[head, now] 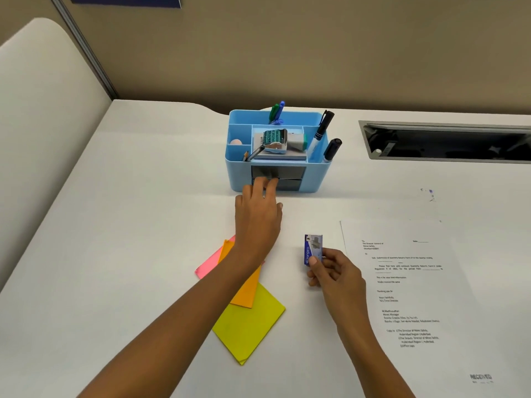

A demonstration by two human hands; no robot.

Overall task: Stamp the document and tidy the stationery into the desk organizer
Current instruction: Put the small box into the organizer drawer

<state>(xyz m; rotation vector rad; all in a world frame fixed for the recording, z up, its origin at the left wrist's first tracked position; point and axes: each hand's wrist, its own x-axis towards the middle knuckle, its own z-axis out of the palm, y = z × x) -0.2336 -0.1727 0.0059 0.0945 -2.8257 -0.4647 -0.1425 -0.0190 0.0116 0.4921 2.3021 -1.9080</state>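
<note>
Here, left hand (257, 214) fingertips on organizer (277, 152) drawer edge, right hand (333, 271) pinching staple box (312, 249).

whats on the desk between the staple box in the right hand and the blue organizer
Nothing: in the head view, the desk between the staple box in the right hand and the blue organizer is bare white surface.

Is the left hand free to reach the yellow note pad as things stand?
Probably yes: the left hand is empty, its fingertips at the organizer drawer, and the yellow pad lies uncovered beside that forearm, save a corner under the orange pad.
</note>
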